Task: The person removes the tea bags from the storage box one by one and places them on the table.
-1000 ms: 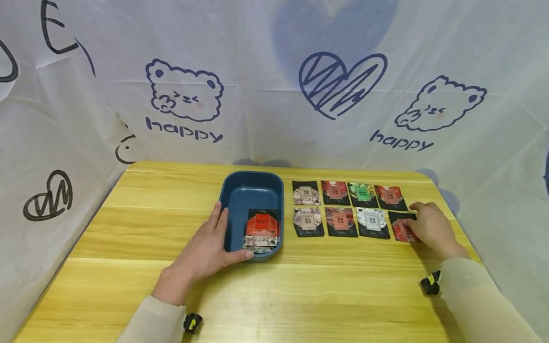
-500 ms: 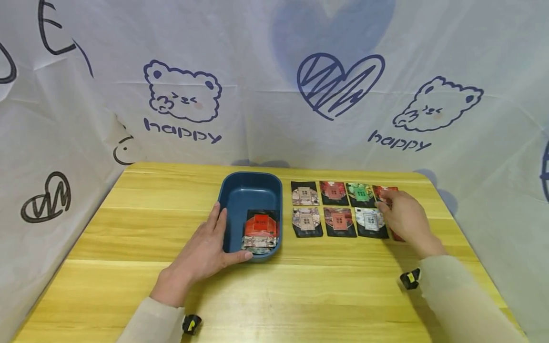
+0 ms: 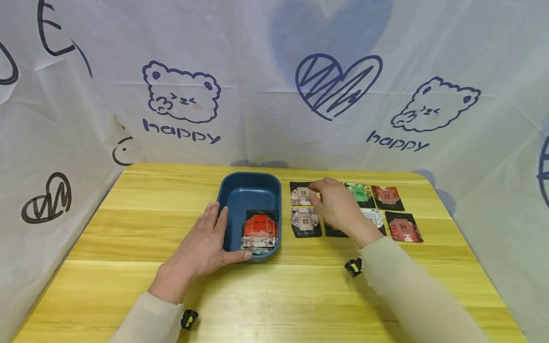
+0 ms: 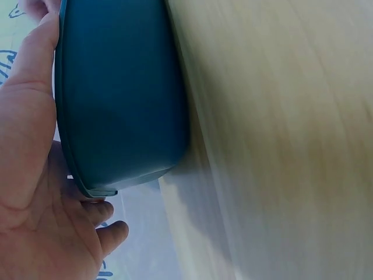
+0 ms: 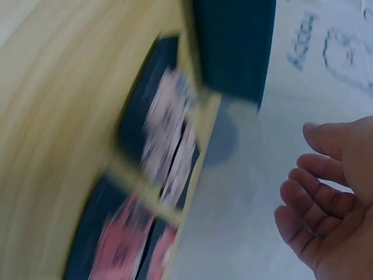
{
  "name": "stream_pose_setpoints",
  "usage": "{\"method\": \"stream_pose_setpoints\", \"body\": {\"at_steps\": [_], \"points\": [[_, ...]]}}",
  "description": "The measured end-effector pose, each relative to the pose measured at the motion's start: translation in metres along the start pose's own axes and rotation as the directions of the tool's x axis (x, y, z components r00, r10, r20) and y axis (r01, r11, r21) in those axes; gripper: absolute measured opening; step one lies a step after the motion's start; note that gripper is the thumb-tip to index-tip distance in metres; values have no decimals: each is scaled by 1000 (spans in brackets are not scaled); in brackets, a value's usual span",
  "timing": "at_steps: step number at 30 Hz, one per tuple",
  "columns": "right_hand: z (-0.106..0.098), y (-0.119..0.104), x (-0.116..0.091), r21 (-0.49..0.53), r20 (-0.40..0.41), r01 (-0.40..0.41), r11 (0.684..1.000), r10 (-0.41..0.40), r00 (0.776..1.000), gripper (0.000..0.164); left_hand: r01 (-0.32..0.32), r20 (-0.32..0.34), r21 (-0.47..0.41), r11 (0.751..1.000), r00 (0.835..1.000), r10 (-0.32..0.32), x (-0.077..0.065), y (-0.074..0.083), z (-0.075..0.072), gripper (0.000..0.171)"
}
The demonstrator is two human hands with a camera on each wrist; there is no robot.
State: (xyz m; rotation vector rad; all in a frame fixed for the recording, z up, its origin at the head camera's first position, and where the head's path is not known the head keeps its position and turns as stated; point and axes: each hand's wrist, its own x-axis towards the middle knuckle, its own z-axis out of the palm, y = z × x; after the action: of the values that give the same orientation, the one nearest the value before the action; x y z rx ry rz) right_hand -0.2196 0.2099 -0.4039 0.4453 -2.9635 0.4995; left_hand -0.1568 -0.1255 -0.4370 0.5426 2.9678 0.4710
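Observation:
My left hand (image 3: 195, 250) rests against the near left corner of a dark blue tray (image 3: 244, 197), fingers straight along its left side and thumb on the near rim. In the tray lies a small pile of flat packets, a red and black packet (image 3: 259, 228) on top. To the right, several similar packets lie in two rows. My right hand (image 3: 339, 205) hovers over their left part, fingertips by a beige and black packet (image 3: 300, 196). Loosely curled in the right wrist view, it holds nothing. It hides one packet of the back row and partly covers the red packet (image 3: 332, 229) below.
A green packet (image 3: 359, 193), a white packet (image 3: 372, 216) and two red packets, one at the back (image 3: 387, 196) and one nearer (image 3: 404, 227), lie further right. White cloth (image 3: 257, 114) with drawings hangs behind the wooden table (image 3: 274, 300).
My right hand has moved left from the rightmost red packet, across the rows, to the beige packets beside the tray. The packets stay in place; my left hand stays at the tray.

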Motion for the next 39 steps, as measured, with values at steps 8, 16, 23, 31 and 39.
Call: {"method": "stream_pose_setpoints", "body": {"at_steps": [8,16,23,31,39], "points": [[19,-60,23,4,139,130,992,-129,982,39,-3,9,-11,1000,1000,3,1,0,0,133],[35,-89,38,-109,241,237,965,-206,948,41,-13,7,-24,1000,1000,13,0,0,2,137],[45,-103,42,-248,340,304,920,-212,916,41,-3,7,-48,999,1000,3,-2,-1,3,137],[54,-113,36,-339,434,327,882,-162,886,20,-3,7,-56,998,1000,4,-2,-2,2,138],[59,-118,31,-301,463,348,888,-183,867,14,5,20,-66,998,1000,-4,-3,-2,1,136]]}}
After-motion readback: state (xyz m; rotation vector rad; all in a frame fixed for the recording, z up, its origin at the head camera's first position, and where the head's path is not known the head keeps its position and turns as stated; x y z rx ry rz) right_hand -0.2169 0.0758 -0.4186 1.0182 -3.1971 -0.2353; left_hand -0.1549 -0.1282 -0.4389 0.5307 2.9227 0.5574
